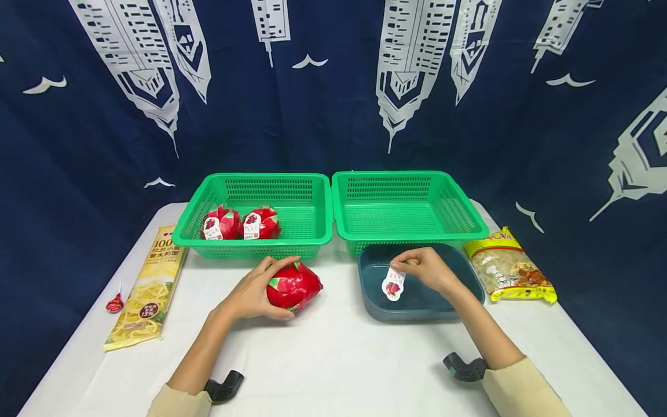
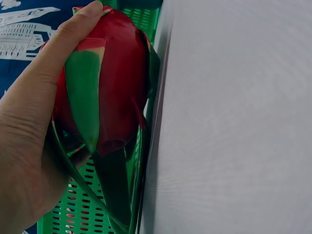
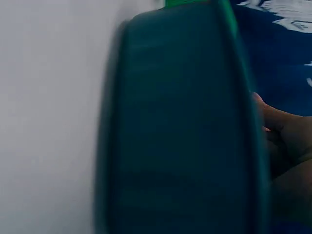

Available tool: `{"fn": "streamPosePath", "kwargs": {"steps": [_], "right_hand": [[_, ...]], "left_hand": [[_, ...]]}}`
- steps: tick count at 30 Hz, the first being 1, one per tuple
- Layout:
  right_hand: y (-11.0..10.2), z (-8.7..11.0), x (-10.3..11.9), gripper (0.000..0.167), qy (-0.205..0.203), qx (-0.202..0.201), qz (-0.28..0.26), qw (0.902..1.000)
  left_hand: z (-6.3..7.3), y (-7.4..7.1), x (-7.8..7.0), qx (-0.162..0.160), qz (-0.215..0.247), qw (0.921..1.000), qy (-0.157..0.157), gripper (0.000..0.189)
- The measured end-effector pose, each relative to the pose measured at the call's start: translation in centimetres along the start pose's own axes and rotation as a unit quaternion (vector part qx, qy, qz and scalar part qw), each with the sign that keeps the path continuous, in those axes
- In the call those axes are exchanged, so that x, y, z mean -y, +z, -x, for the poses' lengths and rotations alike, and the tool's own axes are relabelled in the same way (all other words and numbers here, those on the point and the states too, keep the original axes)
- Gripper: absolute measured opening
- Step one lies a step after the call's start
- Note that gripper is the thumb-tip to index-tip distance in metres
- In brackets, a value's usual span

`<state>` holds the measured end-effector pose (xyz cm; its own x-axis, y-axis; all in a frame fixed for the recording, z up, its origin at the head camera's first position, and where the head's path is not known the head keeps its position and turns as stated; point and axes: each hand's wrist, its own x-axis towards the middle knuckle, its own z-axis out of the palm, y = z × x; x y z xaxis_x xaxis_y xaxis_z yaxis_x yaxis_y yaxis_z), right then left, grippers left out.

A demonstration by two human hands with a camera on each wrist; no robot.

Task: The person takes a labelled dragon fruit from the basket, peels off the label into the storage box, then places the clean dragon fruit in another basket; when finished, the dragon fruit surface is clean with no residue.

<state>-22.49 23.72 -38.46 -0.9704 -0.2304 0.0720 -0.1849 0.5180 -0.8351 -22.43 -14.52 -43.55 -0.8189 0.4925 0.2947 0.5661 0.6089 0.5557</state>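
My left hand (image 1: 254,294) holds a red dragon fruit (image 1: 298,288) with green scales, thumb on the near side and fingers over the top. In the left wrist view the same dragon fruit (image 2: 119,73) shows its long green scales close up. Between thumb and fingertips, my right hand (image 1: 429,270) pinches a white tag (image 1: 393,285) printed with a dragon fruit picture. The tag hangs over the dark blue basin (image 1: 417,315). In the right wrist view the basin's wall (image 3: 180,122) hides most of the right hand (image 3: 292,139) and the tag.
Two tagged dragon fruits (image 1: 221,222) lie in the left green basket (image 1: 255,248); a second green basket (image 1: 461,236) stands beside it. At left are a noodle packet (image 1: 147,289) and a lollipop (image 1: 114,303). A yellow food bag (image 1: 509,266) lies right of the basin.
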Motion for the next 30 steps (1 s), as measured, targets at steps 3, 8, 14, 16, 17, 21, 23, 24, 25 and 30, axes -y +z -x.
{"fn": "streamPosePath", "kwargs": {"steps": [3, 8, 14, 16, 17, 21, 23, 24, 25, 30], "right_hand": [[0.4, -1.2, -1.9, 0.022, -0.019, 0.015, 0.039, 0.999], [1.8, -2.1, -3.6, 0.016, -0.028, 0.017, 0.07, 0.997], [1.4, -2.4, -2.9, 0.019, -0.018, 0.022, 0.05, 0.9984], [0.9, -2.2, -2.4, 0.021, 0.003, 0.045, 0.024, 0.9987], [0.8, -2.0, -2.3, 0.022, 0.011, 0.057, 0.017, 0.9982], [0.5, -1.7, -2.1, 0.021, 0.021, 0.072, 0.025, 0.9969], [0.6, -1.9, -2.4, 0.019, 0.011, 0.06, 0.044, 0.9971], [0.8, -2.0, -2.7, 0.018, 0.008, 0.055, 0.053, 0.997], [0.9, -2.2, -2.9, 0.018, 0.002, 0.051, 0.064, 0.9966], [1.4, -2.2, -4.3, 0.021, -0.032, 0.072, 0.106, 0.9912]], "left_hand": [[0.1, 0.0, 0.1, 0.0, 0.002, 1.0, 0.0, 0.103], [0.2, 0.2, 0.1, 0.005, 0.005, 1.0, 0.0, 0.103], [0.1, 0.1, 0.2, 0.0, 0.0, 1.0, -0.001, 0.104], [0.1, 0.1, 0.1, 0.003, 0.0, 1.0, 0.0, 0.103], [0.2, 0.1, 0.1, 0.003, 0.0, 1.0, 0.0, 0.103], [0.2, 0.0, 0.1, -0.001, 0.0, 1.0, 0.001, 0.103], [0.2, -0.1, 0.1, -0.006, -0.001, 1.0, 0.001, 0.104], [0.2, -0.1, 0.1, -0.007, 0.0, 1.0, 0.0, 0.104], [0.1, -0.1, 0.1, -0.007, -0.001, 1.0, 0.0, 0.104], [0.2, 0.0, 0.1, 0.0, 0.002, 1.0, 0.002, 0.103]]}}
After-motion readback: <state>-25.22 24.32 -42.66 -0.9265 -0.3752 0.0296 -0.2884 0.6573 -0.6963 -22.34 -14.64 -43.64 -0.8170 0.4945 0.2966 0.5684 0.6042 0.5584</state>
